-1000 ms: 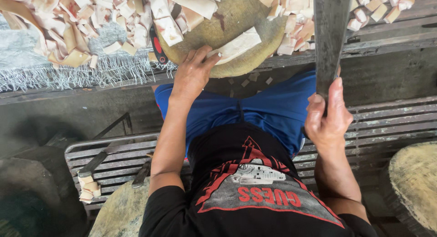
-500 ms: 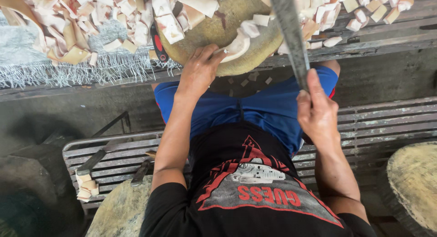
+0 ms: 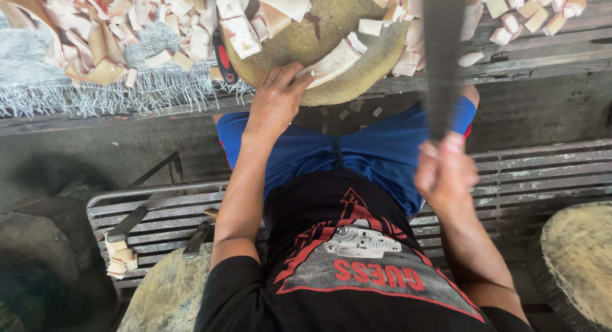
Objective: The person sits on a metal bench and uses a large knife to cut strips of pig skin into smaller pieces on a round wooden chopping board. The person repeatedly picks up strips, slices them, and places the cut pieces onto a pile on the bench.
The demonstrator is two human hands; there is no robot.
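My left hand presses a long pale strip of fatty skin flat on a round wooden chopping block. The fingertips rest on the strip's near end. My right hand grips the handle of a big dark cleaver, raised and blurred, its blade pointing away over the block's right edge. Cut pale cubes lie on the block's right side. Larger pale slabs sit on its left.
Heaps of cut pale pieces cover a grey fringed mat at far left, more at far right. I sit on a metal slatted bench holding two knives and some cubes. Other wooden blocks stand at lower left and right.
The cleaver came down on the strip half a second ago and is now lifted again to the right. My left hand slid the strip along; fresh cubes lie on the block.
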